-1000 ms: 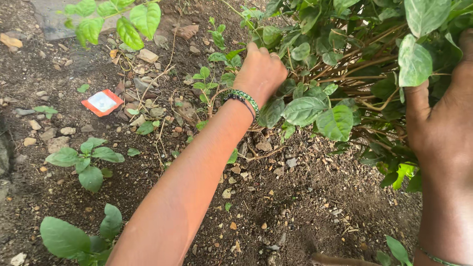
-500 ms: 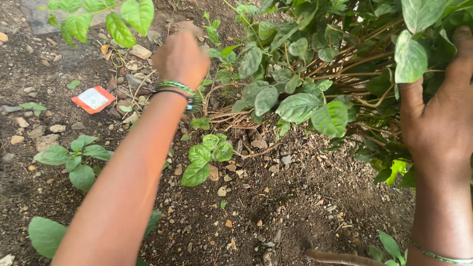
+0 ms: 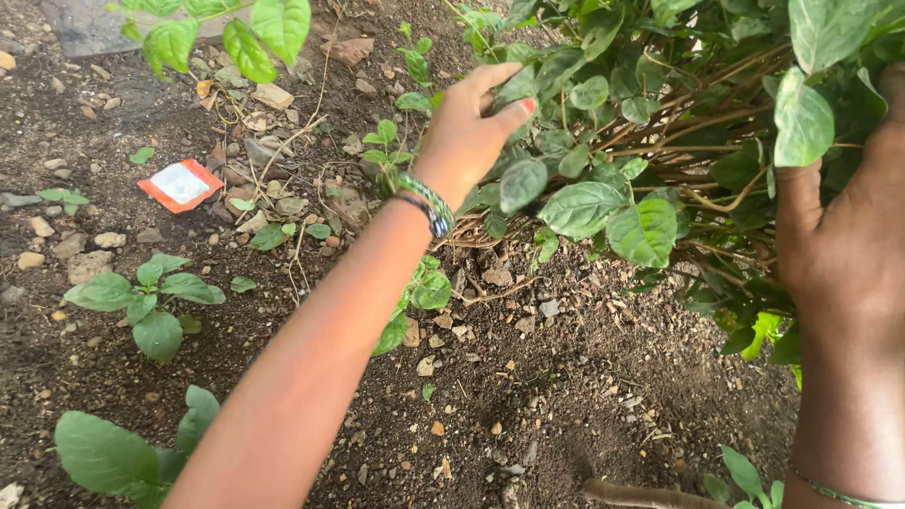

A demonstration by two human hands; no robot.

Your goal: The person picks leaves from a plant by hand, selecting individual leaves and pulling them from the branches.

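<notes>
- Looking down at dark soil (image 3: pixel 566 396) with pebbles all over it, going left to right.
- Far left there's a small seedling (image 3: pixel 151 302) with broad green leaves, and another one (image 3: pixel 123 452) low in the corner.
- Up from those, a flat orange and white wrapper (image 3: pixel 179 184) is lying on the ground, well apart from both my hands.
- A leafy sprig (image 3: pixel 245 33) hangs in at the top left.
- My left arm runs diagonally up from the bottom, with a green beaded bracelet (image 3: pixel 424 200) and a dark band just beside it at the wrist.
- My left hand (image 3: pixel 467 127) is up at the left edge of the bush (image 3: pixel 660 123). Fingers (image 3: pixel 490 75) are loosely extended and close together, the thumb sticks out to the right and touches the leaves. It's not pinching anything that I can make out.
- Under the wrist, a little plant (image 3: pixel 419 287) sits on the soil near the tangle of dry brown stems at the bush's base.
- The bush fills the top right, big veined leaves over woody branches.
- My right hand (image 3: pixel 848 245) is on the far right, back toward me, pushed into the foliage. The thumb is spread off to the left; the other fingers are hidden by leaves, so I can't tell what they're doing.
- A thin green bangle (image 3: pixel 839 492) shows at the right wrist, bottom edge.
</notes>
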